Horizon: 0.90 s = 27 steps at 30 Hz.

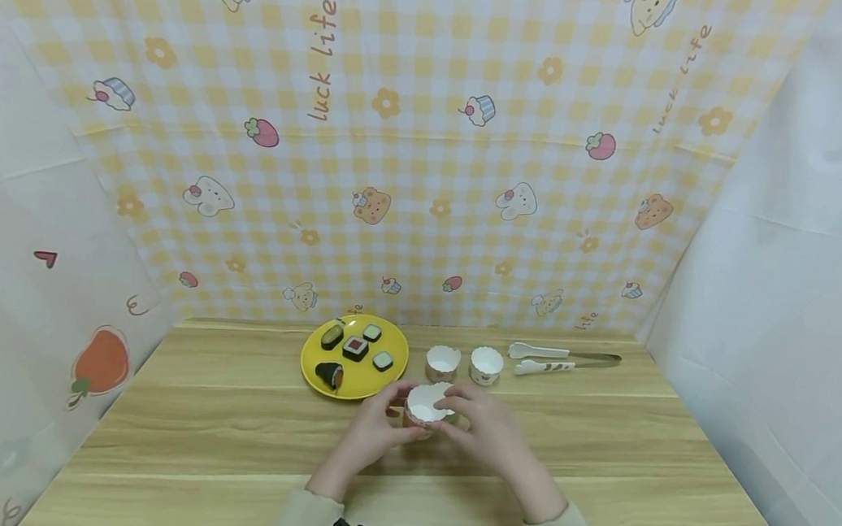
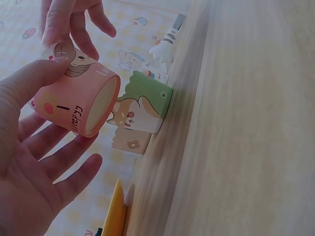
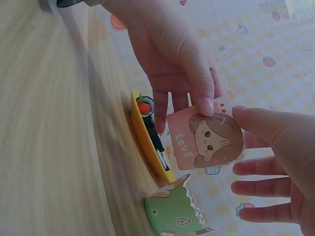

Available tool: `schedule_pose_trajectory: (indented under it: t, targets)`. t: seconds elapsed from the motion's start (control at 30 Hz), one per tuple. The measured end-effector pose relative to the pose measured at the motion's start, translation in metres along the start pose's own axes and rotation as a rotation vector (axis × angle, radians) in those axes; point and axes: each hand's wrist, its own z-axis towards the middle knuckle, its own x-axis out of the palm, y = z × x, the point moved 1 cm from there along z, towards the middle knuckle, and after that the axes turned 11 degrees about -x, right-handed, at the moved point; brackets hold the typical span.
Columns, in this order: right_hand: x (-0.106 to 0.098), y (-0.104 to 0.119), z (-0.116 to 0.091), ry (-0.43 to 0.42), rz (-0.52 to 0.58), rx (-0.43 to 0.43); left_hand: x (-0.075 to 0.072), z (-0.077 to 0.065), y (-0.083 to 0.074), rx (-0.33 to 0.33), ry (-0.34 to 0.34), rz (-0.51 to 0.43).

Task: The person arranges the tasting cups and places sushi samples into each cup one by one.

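1. Beige sleeves [image 1: 303, 522], cut off at the lower edge, lead to the left hand [image 1: 372, 426] and right hand [image 1: 485, 428]; left thumb and fingers grip a pink cup [image 2: 78, 98], while the right hand pinches it near the rim
2. Wooden table [image 1: 184, 442] spreads beneath, the cup held above it, in front of everything else
3. Yellow plate [image 1: 359, 383] carries five sushi pieces [image 1: 355, 347]; only its edge enters the left wrist view
4. White-armed tongs [image 1: 540, 351] lie to the far right
5. Pink cup's white inside is partly covered by right fingers
6. Brown cup [image 2: 132, 140] and green cup [image 2: 143, 105] stand upright, white insides upward; green partly hides brown in the left wrist view
7. Sushi includes a dark cone and a red-centred square; finer detail is too small to tell
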Motion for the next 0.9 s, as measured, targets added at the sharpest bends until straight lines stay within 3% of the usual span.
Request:
schedule_pose_trajectory:
  t: [0.27,0.9]
  targets:
    - [0.0043,0.0008,-0.0011,-0.033,-0.005,0.005,0.0018,0.0004,0.0,-0.013,0.005,0.016]
    - [0.0061,0.0018,-0.0025,-0.018,-0.037,0.022,0.0018,-0.0002,-0.0019,-0.021,0.02,0.01]
